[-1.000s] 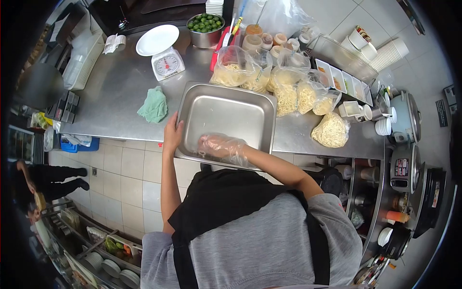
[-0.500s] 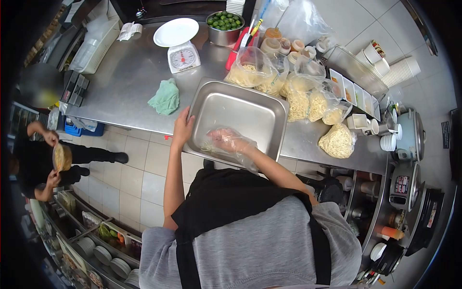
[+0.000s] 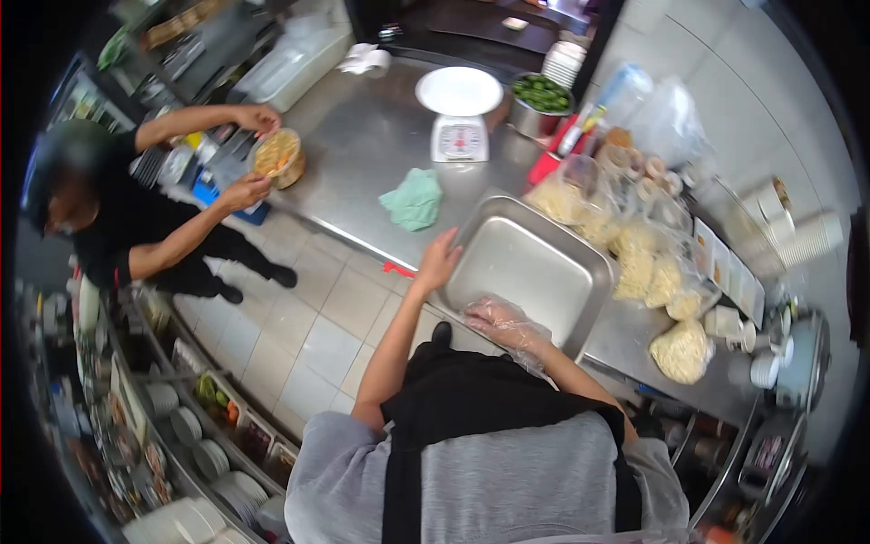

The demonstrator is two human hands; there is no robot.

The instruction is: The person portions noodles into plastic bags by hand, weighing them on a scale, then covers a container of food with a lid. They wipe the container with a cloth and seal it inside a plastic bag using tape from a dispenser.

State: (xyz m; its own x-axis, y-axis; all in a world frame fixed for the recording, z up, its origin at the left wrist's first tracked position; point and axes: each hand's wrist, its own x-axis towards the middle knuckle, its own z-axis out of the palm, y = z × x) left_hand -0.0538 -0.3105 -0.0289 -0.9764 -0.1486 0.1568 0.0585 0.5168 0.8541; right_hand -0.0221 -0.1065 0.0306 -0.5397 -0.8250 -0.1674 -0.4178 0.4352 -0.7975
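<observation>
Clear plastic covers my right hand (image 3: 494,319), which is down inside the steel pan (image 3: 548,263) at its lower left corner, fingers reaching left and bent a little; blur and the loose film keep me from telling whether they pinch anything. My left hand (image 3: 439,260) is bare, at the pan's left rim, fingers stretched out close together and the thumb slightly apart.

The pan sits right of centre in the frame, at the near edge of the steel counter (image 3: 349,172). Up and left of it is a crumpled green cloth (image 3: 412,199), and above that a scale (image 3: 460,140) carrying a white plate (image 3: 459,91). Right of the scale, at upper centre, a metal pot (image 3: 526,121) holds small green fruit (image 3: 542,91). Clear bags of pale noodles (image 3: 636,263) crowd along the pan's right side, with one rounded noodle bag (image 3: 681,352) lower down, near the counter's edge.

At the left of the frame, a co-worker in black (image 3: 127,222) holds a bowl of food (image 3: 290,172) in both hands.
</observation>
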